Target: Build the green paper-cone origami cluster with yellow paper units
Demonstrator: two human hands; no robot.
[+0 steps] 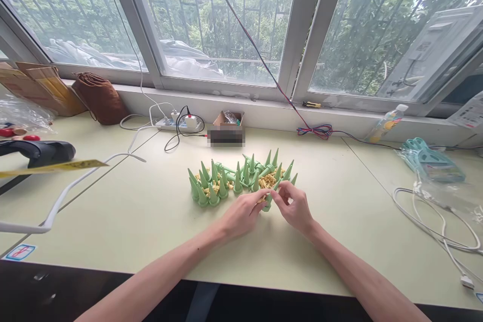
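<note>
Close to the table's front, my left hand (244, 212) and my right hand (296, 205) meet fingertip to fingertip around a green pointed cone (268, 203). The fingers of both hands are closed on it, and they hide part of it. Small tan pieces show beside my left fingertips; whether that hand grips any of them I cannot tell. Just beyond my hands lies a pile of small tan pieces (268, 179), ringed by more upright green cones (237, 184). Another group of green cones (214, 195) with tan pieces among them stands to the left.
Behind the cones are a small open cardboard box (234, 119) and a power strip (179, 124) with cables. A brown pouch (101, 99) and a white cable (68, 191) lie left. On the right are a bottle (387, 123), a teal plastic item (432, 161) and coiled white cable (433, 221).
</note>
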